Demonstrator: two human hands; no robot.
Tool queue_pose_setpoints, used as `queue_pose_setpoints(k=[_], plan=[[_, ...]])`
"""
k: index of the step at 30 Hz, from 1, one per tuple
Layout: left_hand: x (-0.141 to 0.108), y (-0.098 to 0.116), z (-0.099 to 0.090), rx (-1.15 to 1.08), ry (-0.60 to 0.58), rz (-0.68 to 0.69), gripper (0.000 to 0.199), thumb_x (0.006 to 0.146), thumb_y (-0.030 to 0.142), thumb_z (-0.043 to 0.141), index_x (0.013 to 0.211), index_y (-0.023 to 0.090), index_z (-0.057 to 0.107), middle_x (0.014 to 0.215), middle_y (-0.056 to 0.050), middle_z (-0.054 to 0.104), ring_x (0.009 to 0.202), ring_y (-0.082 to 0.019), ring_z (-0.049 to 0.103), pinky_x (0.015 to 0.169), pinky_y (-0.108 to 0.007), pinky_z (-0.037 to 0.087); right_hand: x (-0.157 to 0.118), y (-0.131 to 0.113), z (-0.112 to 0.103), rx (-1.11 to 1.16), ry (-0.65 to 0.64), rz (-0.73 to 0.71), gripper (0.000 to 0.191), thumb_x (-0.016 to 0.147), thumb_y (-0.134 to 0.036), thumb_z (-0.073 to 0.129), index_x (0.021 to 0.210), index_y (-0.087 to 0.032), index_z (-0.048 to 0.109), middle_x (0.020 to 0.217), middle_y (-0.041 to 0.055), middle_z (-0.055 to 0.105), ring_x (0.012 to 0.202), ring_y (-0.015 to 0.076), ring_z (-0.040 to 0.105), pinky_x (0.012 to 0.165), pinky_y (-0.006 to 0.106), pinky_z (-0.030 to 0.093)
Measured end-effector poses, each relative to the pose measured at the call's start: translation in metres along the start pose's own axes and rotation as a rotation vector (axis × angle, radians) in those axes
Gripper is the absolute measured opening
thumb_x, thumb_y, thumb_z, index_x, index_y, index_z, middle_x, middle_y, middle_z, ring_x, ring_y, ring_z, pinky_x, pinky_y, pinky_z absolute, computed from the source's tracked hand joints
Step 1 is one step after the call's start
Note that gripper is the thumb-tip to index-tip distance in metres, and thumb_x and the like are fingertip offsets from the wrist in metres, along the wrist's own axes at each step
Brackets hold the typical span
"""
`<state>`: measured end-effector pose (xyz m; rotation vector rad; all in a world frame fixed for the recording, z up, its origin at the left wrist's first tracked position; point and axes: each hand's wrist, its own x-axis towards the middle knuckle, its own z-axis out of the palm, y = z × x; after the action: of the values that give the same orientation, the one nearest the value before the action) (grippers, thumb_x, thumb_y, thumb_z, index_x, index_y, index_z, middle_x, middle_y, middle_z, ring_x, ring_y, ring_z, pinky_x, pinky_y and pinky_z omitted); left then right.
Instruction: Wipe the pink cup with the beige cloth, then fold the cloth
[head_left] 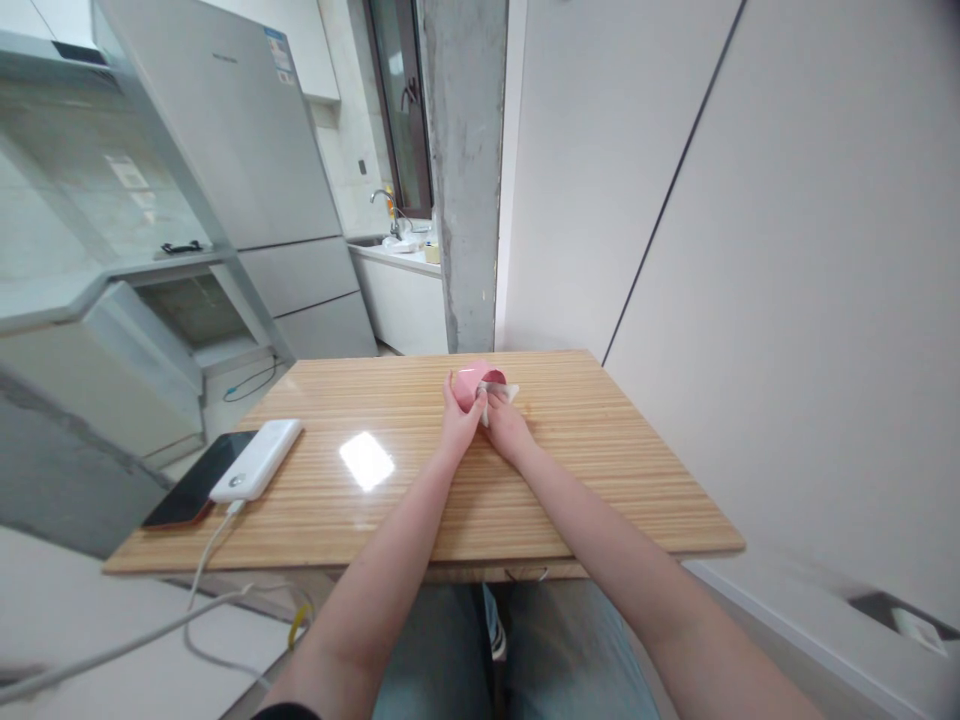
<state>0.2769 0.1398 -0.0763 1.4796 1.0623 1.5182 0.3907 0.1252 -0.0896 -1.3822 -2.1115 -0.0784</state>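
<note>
A pink cup [469, 380] lies tilted over the far middle of the wooden table, its mouth turned toward the right. My left hand [460, 415] is closed around its near side. At the cup's mouth, my right hand [506, 420] presses a white tissue [511, 391] against the rim, with fingers closed on it. The fingertips of that hand are partly hidden by the tissue and the cup. Whether the cup touches the tabletop I cannot tell.
On the table [645, 480] at left lie a dark phone [196, 482] and a white power bank [259, 458]; a white cable [206, 560] hangs off the near edge. A concrete pillar [469, 180] and white wall panels [787, 260] stand behind and to the right.
</note>
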Motion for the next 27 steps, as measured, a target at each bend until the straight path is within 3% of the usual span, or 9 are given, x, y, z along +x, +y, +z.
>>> queue_pose_setpoints(k=[5, 10, 13, 16, 20, 27], plan=[[0.005, 0.005, -0.013, 0.107, -0.037, 0.050, 0.074, 0.076, 0.045, 0.066, 0.138, 0.018, 0.035, 0.132, -0.013, 0.053, 0.124, -0.023, 0.050, 0.107, -0.035, 0.036, 0.002, 0.000, -0.010, 0.045, 0.018, -0.042, 0.039, 0.085, -0.018, 0.055, 0.123, -0.012, 0.055, 0.118, 0.0150, 0.059, 0.117, 0.0229, 0.049, 0.101, 0.037, 0.041], [0.015, 0.017, -0.034, 0.175, -0.101, 0.067, 0.064, 0.075, 0.041, 0.067, 0.132, 0.019, 0.047, 0.130, -0.011, 0.056, 0.125, -0.025, 0.049, 0.108, -0.037, 0.035, 0.003, 0.005, -0.023, -0.081, -0.067, -0.119, 0.027, 0.087, -0.019, 0.055, 0.113, -0.017, 0.062, 0.119, 0.0129, 0.060, 0.120, 0.0221, 0.048, 0.098, 0.039, 0.042], [0.015, 0.019, -0.037, 0.175, -0.183, 0.105, 0.071, 0.073, 0.038, 0.070, 0.136, 0.021, 0.043, 0.130, -0.010, 0.056, 0.122, -0.024, 0.051, 0.108, -0.037, 0.036, 0.002, 0.003, -0.022, -0.138, -0.090, -0.091, 0.024, 0.090, -0.019, 0.050, 0.109, -0.017, 0.064, 0.117, 0.0127, 0.062, 0.119, 0.0219, 0.049, 0.097, 0.038, 0.044], [0.008, 0.021, -0.026, 0.040, -0.129, 0.060, 0.086, 0.072, 0.035, 0.071, 0.145, 0.022, 0.027, 0.129, -0.010, 0.057, 0.117, -0.021, 0.056, 0.103, -0.035, 0.041, 0.001, 0.000, -0.016, -0.120, -0.063, -0.052, 0.029, 0.090, -0.016, 0.048, 0.115, -0.016, 0.062, 0.119, 0.0137, 0.062, 0.121, 0.0217, 0.049, 0.099, 0.036, 0.043], [-0.001, 0.023, -0.009, 0.002, -0.018, 0.017, 0.088, 0.067, 0.032, 0.075, 0.142, 0.023, 0.031, 0.134, -0.010, 0.053, 0.123, -0.020, 0.051, 0.105, -0.033, 0.039, 0.000, -0.003, -0.011, -0.068, -0.006, -0.014, 0.041, 0.085, -0.008, 0.049, 0.126, -0.014, 0.056, 0.126, 0.0153, 0.059, 0.124, 0.0210, 0.049, 0.103, 0.036, 0.041], [0.013, 0.022, -0.032, 0.205, -0.070, 0.023, 0.068, 0.072, 0.034, 0.070, 0.134, 0.019, 0.045, 0.129, -0.010, 0.056, 0.122, -0.025, 0.052, 0.106, -0.037, 0.038, 0.003, -0.001, -0.023, -0.112, -0.059, -0.087, 0.030, 0.090, -0.017, 0.049, 0.117, -0.014, 0.061, 0.124, 0.0140, 0.059, 0.123, 0.0219, 0.048, 0.098, 0.035, 0.043]])
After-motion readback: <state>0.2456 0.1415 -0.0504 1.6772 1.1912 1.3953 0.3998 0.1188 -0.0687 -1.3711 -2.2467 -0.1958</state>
